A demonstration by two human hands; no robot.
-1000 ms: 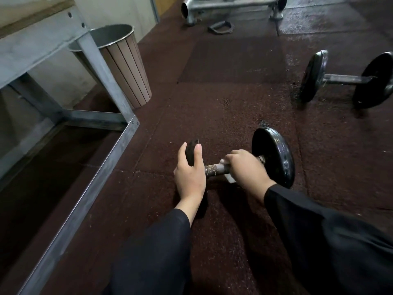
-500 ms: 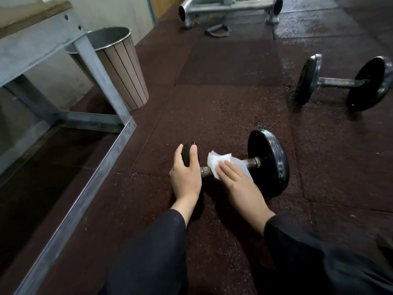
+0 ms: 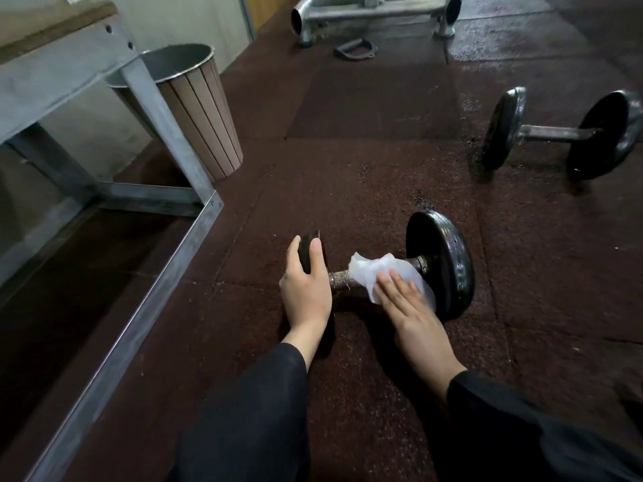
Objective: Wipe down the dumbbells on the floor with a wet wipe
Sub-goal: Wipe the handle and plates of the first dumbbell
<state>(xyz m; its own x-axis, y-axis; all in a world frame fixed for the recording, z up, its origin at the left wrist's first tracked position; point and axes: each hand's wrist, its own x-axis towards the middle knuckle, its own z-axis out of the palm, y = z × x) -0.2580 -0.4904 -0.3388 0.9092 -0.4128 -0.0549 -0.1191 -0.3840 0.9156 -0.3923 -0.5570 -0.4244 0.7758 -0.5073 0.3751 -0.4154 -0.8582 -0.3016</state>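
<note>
A black dumbbell (image 3: pixel 442 266) with a rusty handle lies on the dark red rubber floor in front of me. My left hand (image 3: pixel 306 290) grips its small left end plate, thumb and fingers curled round the rim. A white wet wipe (image 3: pixel 375 273) is draped over the handle near the big right plate. My right hand (image 3: pixel 405 304) presses the wipe against the handle with straight fingers. A second black dumbbell (image 3: pixel 556 133) lies apart at the far right.
A grey metal frame (image 3: pixel 146 293) with a slanted leg stands on the left. Behind it is a slatted bin (image 3: pixel 201 113) with a metal rim. A steel tube base (image 3: pixel 372 12) and a black handle grip (image 3: pixel 355 50) lie at the back.
My right hand went from curled round the handle to flat on the wipe, which spread out over the handle and shifted toward the right plate. My left hand stayed on the left plate.
</note>
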